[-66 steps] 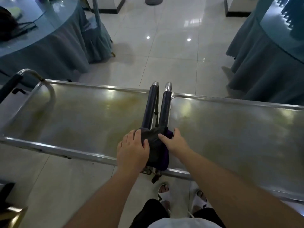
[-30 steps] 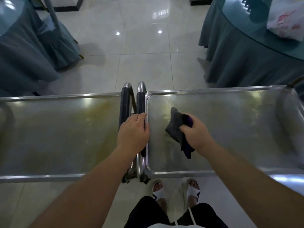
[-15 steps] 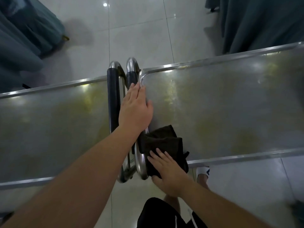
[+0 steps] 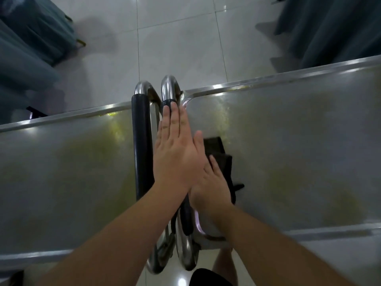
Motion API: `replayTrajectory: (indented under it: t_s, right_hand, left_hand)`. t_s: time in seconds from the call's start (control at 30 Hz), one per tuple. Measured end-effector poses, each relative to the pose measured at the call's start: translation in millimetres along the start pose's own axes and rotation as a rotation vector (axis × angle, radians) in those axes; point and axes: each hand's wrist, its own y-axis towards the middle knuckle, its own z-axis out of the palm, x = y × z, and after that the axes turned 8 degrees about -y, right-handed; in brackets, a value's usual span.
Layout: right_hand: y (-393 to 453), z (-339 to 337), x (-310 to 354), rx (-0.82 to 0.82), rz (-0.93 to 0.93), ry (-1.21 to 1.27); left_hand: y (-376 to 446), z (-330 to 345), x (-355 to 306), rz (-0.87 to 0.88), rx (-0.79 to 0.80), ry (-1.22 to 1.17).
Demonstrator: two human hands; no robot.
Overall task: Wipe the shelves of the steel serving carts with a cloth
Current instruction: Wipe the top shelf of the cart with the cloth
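Observation:
Two steel serving carts stand side by side, their padded handles meeting in the middle. The left cart's top shelf (image 4: 61, 182) and the right cart's top shelf (image 4: 299, 162) both show yellowish smears. My left hand (image 4: 177, 149) lies flat with straight fingers on the right cart's black handle (image 4: 168, 104). My right hand (image 4: 212, 186) presses flat on a dark cloth (image 4: 222, 159) at the left end of the right shelf, just beside the handle. My left hand partly covers the right hand's fingers and the cloth.
The left cart's black handle (image 4: 141, 145) runs parallel to the other. Teal-draped tables stand at the far left (image 4: 24, 50) and far right (image 4: 334, 29) across a glossy tiled floor (image 4: 175, 44). My legs show below, between the carts.
My right hand has pushed the cloth away from me along the shelf's left end, from the near edge towards the middle. My left hand stays flat on the handle.

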Motion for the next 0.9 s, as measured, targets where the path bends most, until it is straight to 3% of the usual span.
replayTrajectory:
  t_s: [0.27,0.4,0.53,0.77,0.9]
  right_hand:
    - [156.4,-36.7,-49.9,-0.054,-0.005,-0.187]
    - [165.3,-42.2,-52.4,-0.041,-0.002,-0.172]
    - [101.8,-34.6,-42.1,-0.034,-0.002,-0.150]
    - [-95.1,26.3,-26.0,0.026,-0.008,-0.090]
    - [-141.0,29.4,-45.9,0.076,-0.011,-0.113]
  left_hand:
    - [2.2,-0.5,-2.2,0.025,-0.039,-0.005]
    - [2.9,-3.9,-8.0,-0.015,-0.004,0.060]
    - [0.5,-3.9,-8.8,-0.003,-0.005,0.072]
    - [2.3,-5.1,-6.5,0.019,0.029,0.096]
    - [3.2,-6.9,-9.9,0.015,0.040,0.130]
